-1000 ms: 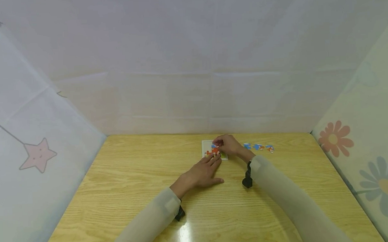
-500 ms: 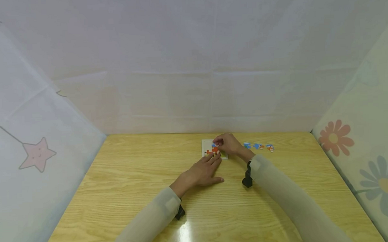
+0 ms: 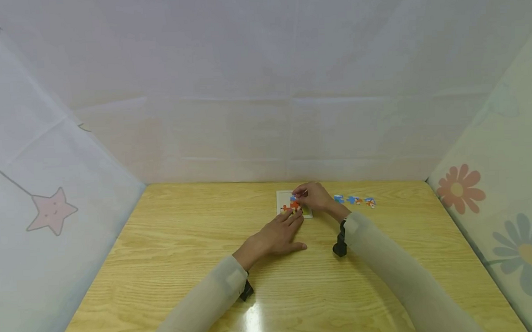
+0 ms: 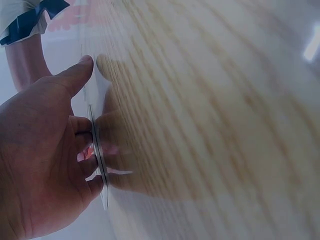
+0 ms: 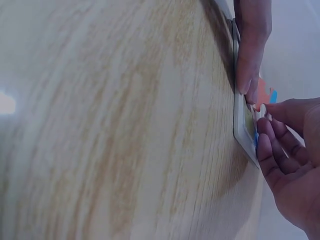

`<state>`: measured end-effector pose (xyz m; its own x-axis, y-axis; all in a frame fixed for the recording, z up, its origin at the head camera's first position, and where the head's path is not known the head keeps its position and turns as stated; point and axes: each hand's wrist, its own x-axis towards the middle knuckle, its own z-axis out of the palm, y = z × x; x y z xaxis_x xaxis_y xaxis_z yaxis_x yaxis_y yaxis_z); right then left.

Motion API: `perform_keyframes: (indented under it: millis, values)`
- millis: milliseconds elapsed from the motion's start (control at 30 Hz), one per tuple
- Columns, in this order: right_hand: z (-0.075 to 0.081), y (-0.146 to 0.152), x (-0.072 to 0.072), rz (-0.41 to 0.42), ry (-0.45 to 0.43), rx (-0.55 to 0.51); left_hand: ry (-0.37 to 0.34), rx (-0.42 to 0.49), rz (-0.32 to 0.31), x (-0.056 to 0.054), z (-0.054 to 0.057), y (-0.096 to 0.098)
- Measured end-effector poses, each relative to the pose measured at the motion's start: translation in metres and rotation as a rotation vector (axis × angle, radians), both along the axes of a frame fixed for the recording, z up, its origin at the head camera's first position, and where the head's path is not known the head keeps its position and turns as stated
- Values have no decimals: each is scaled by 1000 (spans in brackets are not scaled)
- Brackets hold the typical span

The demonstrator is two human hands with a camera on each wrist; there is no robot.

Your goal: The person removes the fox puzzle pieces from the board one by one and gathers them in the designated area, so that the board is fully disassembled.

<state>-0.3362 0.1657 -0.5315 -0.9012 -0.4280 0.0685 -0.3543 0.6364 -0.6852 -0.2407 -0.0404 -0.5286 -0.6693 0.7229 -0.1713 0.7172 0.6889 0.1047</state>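
Observation:
A small white-rimmed puzzle tray [image 3: 278,200] lies near the table's back edge, with red and blue puzzle pieces [image 3: 287,208] in it. My left hand [image 3: 277,235] lies flat with its fingertips on the tray's near side; in the left wrist view, its fingers [image 4: 88,165] reach over the tray's edge. Over the tray's right part, my right hand [image 3: 316,197] pinches a puzzle piece between thumb and fingers. The right wrist view shows an orange and blue piece [image 5: 266,91] standing above the tray beside that thumb. The fingers partly hide the held piece.
To the right of the tray lie several loose puzzle pieces [image 3: 354,200] in a row on the wooden table [image 3: 197,227]. A pale cloth wall [image 3: 230,138] rises behind the table, with printed cloth at both sides.
My right hand's fingers have shifted very slightly at the puzzle piece over the tray. My left hand stays on the tray, and the loose pieces have not moved.

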Motion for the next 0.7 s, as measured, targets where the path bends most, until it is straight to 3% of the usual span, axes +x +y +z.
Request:
perform_keyframes:
  millis: [300, 700]
  values:
    - [6, 0, 5, 4, -56, -98, 9, -13, -6, -1, 1, -2]
    - [5, 11, 8, -77, -152, -187, -5, 7, -10, -1, 0, -3]
